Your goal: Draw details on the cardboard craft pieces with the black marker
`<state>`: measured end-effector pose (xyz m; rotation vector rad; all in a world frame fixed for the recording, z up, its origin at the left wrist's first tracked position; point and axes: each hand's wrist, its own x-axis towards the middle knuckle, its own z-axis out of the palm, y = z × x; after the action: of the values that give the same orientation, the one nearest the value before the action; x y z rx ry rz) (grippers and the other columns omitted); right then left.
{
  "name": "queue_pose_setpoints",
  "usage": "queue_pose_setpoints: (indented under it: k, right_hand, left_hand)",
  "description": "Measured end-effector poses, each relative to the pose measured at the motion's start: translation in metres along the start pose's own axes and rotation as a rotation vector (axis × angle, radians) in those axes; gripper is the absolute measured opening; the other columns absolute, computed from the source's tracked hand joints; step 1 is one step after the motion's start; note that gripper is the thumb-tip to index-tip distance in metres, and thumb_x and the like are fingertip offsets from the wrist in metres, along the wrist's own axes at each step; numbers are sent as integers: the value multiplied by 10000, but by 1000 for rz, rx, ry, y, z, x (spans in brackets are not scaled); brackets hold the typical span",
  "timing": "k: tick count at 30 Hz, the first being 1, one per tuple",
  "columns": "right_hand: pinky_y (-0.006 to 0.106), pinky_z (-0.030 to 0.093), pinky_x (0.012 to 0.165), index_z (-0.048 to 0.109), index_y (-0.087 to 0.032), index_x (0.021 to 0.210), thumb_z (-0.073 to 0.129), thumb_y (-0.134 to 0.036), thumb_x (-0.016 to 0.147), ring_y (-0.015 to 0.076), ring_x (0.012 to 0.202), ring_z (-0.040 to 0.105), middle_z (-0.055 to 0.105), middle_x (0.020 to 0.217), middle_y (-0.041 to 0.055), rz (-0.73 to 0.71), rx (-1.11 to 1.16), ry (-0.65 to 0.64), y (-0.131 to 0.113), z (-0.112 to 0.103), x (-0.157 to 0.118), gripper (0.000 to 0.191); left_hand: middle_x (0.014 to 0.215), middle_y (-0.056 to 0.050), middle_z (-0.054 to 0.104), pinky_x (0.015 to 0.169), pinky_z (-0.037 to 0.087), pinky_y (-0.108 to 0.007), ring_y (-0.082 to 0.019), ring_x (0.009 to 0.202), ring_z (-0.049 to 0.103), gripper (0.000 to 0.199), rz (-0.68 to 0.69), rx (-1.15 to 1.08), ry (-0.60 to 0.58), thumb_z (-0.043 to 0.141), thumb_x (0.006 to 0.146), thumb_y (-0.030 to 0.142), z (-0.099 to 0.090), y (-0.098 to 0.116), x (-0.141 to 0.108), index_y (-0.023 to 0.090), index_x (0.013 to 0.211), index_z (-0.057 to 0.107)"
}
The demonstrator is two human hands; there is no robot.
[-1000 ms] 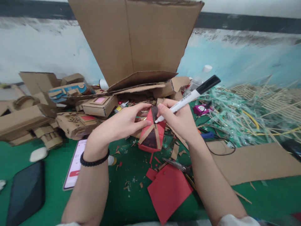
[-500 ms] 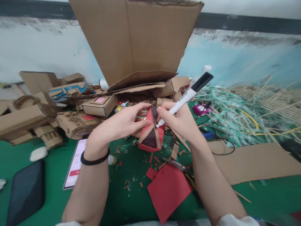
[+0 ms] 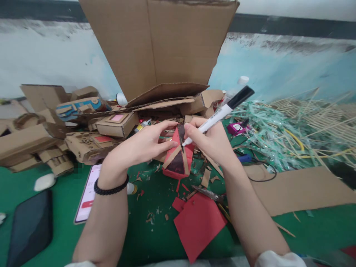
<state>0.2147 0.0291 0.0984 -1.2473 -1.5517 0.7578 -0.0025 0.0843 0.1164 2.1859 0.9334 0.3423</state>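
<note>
My right hand (image 3: 213, 139) is closed around a white marker (image 3: 215, 119) with a black end pointing up and to the right. Its tip touches or nearly touches the top of a small red paper-covered model (image 3: 175, 173) with brown cardboard strips and dark panels. With thumb and fingers, my left hand (image 3: 148, 142) grips the model's left side; some of those fingertips are hidden behind it. Below the model lie scissors (image 3: 207, 193), partly over a sheet of red paper (image 3: 200, 226).
Cardboard models (image 3: 116, 124) crowd the left and back, beneath a large upright cardboard sheet (image 3: 167, 44). A phone (image 3: 86, 200) and a black tablet-like object (image 3: 32, 226) lie left. Sticks and green plastic wrap (image 3: 278, 129) heap up right, behind a flat cardboard strip (image 3: 300, 191).
The marker tip has moved slightly up and left along the model's dark seam. My left hand keeps its hold, and the whole view has shifted slightly.
</note>
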Motion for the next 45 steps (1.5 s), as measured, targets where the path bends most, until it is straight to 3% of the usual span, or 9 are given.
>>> queue_pose_setpoints:
  k: [3, 8, 13, 18, 24, 29, 35, 39, 45]
  right_hand:
    - [273, 354, 552, 640, -210, 666, 665, -364, 972, 125, 585, 498, 602, 592, -22, -9, -10, 67, 2, 1, 1, 344]
    - [270, 327, 531, 601, -211, 635, 657, -358, 977, 112, 554, 450, 577, 566, -30, 6, 9, -96, -1, 0, -1, 377]
    - [277, 339, 540, 644, -207, 671, 666, -370, 968, 119, 570, 492, 599, 584, -26, -9, -3, 68, 1, 2, 1, 340]
    - [275, 323, 534, 627, -209, 646, 660, -359, 969, 111, 556, 455, 565, 567, -31, -11, 6, -76, -1, 0, 0, 358]
    - [281, 358, 555, 657, -212, 703, 673, -410, 991, 124, 575, 507, 616, 606, -25, -10, 27, 105, 5, 3, 2, 350]
    - [284, 340, 547, 621, -213, 665, 677, -380, 967, 124, 575, 485, 574, 586, -30, -13, -14, 5, 5, 2, 1, 349]
    - [291, 358, 596, 610, -218, 702, 637, -415, 1020, 127, 603, 498, 582, 618, -32, -35, -29, 129, 7, 4, 2, 375]
    - [297, 324, 563, 576, -222, 656, 640, -375, 993, 127, 578, 467, 552, 586, -32, -21, -35, -11, 6, 3, 1, 376]
    - [287, 353, 591, 603, -218, 691, 639, -415, 1016, 125, 601, 501, 589, 613, -31, -21, -20, 86, 5, 3, 1, 381]
  left_hand:
    - [1646, -83, 605, 1184, 544, -455, -311, 1426, 658, 624, -2, 0, -2, 612, 1043, 554, 0, 1, 0, 271, 1596, 549]
    - [1609, -86, 641, 1190, 532, -445, -311, 1412, 668, 624, -3, 12, 4, 614, 1043, 551, 0, 0, -1, 260, 1591, 547]
    - [1637, -92, 613, 1172, 543, -437, -310, 1419, 664, 627, -7, 7, -2, 609, 1046, 552, -1, 1, 0, 256, 1594, 545]
    - [1625, -85, 626, 1199, 526, -443, -307, 1425, 661, 624, 0, -5, 2, 620, 1047, 540, 0, -1, 0, 259, 1599, 540]
    - [1662, -88, 588, 1196, 530, -451, -309, 1444, 644, 631, -1, -6, -7, 614, 1048, 542, 1, -2, 1, 264, 1608, 532]
    - [1628, -85, 623, 1180, 541, -440, -306, 1414, 666, 628, 0, -3, -5, 617, 1044, 546, 0, -2, 1, 257, 1596, 543]
    - [1645, -69, 608, 1179, 542, -437, -305, 1408, 670, 620, 12, 9, 4, 623, 1039, 547, 1, -4, 2, 276, 1593, 551]
    - [1634, -63, 620, 1204, 522, -424, -290, 1398, 678, 622, 26, -7, 1, 623, 1042, 537, 1, -6, 2, 266, 1597, 545]
    - [1633, -71, 620, 1210, 513, -424, -292, 1394, 678, 615, 11, 23, -2, 606, 1048, 514, -1, -2, 1, 247, 1599, 542]
